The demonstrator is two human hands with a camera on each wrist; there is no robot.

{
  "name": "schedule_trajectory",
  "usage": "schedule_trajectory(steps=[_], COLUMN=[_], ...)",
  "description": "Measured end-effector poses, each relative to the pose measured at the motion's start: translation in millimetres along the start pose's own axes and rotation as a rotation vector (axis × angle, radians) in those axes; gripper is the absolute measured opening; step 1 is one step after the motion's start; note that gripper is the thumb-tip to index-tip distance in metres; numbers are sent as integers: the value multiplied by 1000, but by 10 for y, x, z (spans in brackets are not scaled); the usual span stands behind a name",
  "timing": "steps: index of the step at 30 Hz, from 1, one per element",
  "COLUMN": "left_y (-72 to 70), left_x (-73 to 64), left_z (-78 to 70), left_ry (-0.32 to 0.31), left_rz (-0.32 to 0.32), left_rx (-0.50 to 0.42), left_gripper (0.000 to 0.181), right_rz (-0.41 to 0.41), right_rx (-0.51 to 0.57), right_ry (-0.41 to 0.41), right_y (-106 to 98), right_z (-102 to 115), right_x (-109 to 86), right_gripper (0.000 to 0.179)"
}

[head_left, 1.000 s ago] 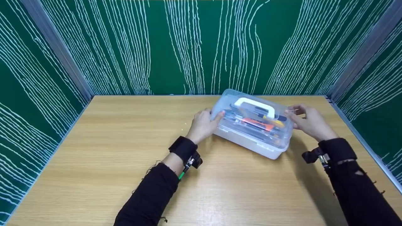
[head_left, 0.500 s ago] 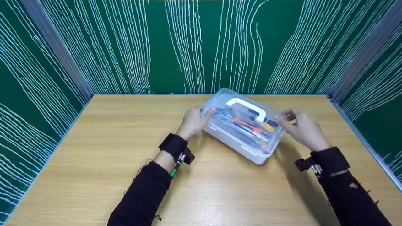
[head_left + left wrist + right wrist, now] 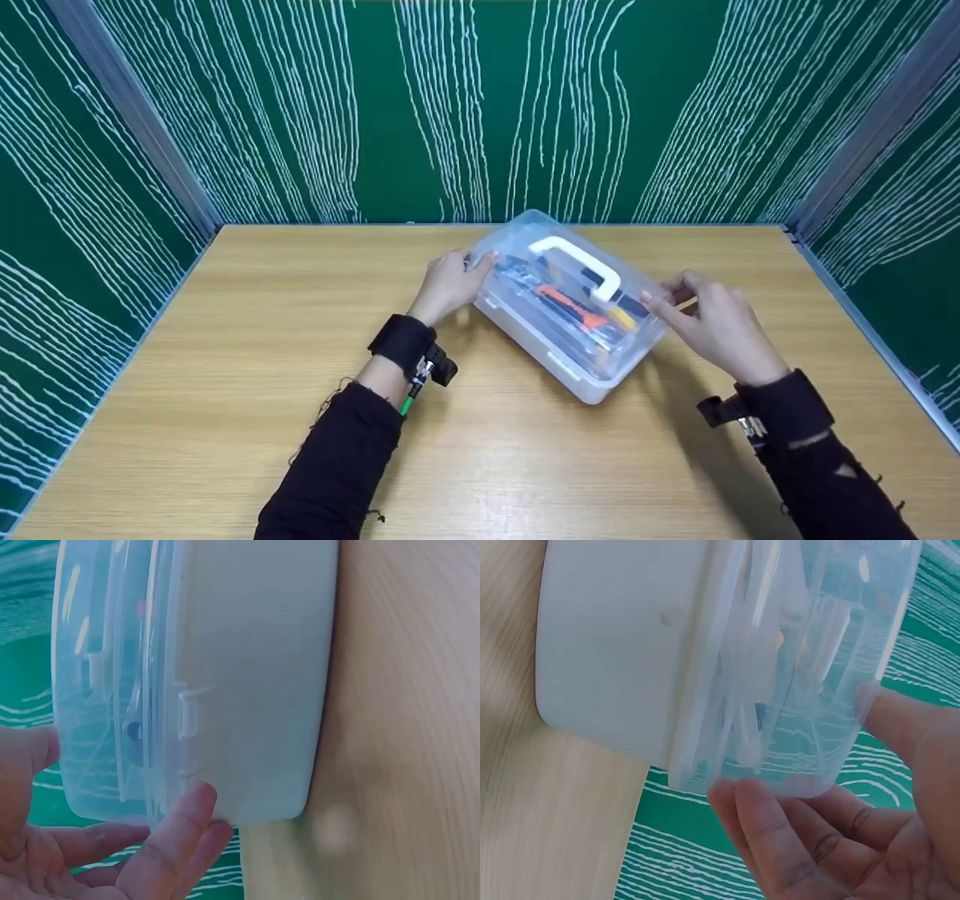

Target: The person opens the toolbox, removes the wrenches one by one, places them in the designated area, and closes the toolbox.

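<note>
A plastic storage box [image 3: 529, 334] with a milky base, see-through lid and white carrying handle [image 3: 581, 259] stands at an angle on the wooden table. Through the lid show an orange tool [image 3: 566, 304], a yellow piece [image 3: 622, 318] and other slim items, too blurred to name. My left hand [image 3: 450, 281] grips the box's left end, thumb on the lid and fingers along the side, by a small catch [image 3: 189, 714] in the left wrist view. At the opposite end, my right hand [image 3: 716, 326] holds the lid between thumb and fingers. The lid is down on the base.
The wooden table [image 3: 225, 337] runs back to a green wall [image 3: 375, 112] with wavy white lines. Similar green panels rise at both sides, with grey posts in the corners. Each wrist wears a black strap with a small camera; a green cable shows at the left one.
The box has shifted left and turned clockwise, its right end swinging toward me. Both hands have moved left along with it, keeping their holds; the right hand has also come nearer.
</note>
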State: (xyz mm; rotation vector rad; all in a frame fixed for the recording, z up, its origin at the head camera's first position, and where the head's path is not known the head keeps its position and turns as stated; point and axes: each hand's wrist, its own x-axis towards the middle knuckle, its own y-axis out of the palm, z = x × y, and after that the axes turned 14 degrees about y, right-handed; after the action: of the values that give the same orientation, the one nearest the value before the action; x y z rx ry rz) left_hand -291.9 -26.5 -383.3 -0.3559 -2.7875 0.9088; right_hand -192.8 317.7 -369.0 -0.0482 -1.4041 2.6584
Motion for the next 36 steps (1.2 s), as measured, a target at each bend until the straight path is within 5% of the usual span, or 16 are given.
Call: schedule_trajectory(steps=[8,15,28,36], left_y=[-110,-174,-216,-206], left_x=[28,30,34,18], left_z=[83,114,180,168], left_ry=[-60,-45,7,31], left_rz=[-5,-8,-4,22], left_rx=[-77,-101,-50,-66], left_gripper=[73,65,62,64], right_rz=[63,103,246,260], right_rx=[51,130,195,150], right_ry=[-41,-89,-42,5], right_y=[48,142,251,278], right_z=[63,132,408,524], right_x=[-122,-340,-663,-811], right_gripper=[44,27,27,28])
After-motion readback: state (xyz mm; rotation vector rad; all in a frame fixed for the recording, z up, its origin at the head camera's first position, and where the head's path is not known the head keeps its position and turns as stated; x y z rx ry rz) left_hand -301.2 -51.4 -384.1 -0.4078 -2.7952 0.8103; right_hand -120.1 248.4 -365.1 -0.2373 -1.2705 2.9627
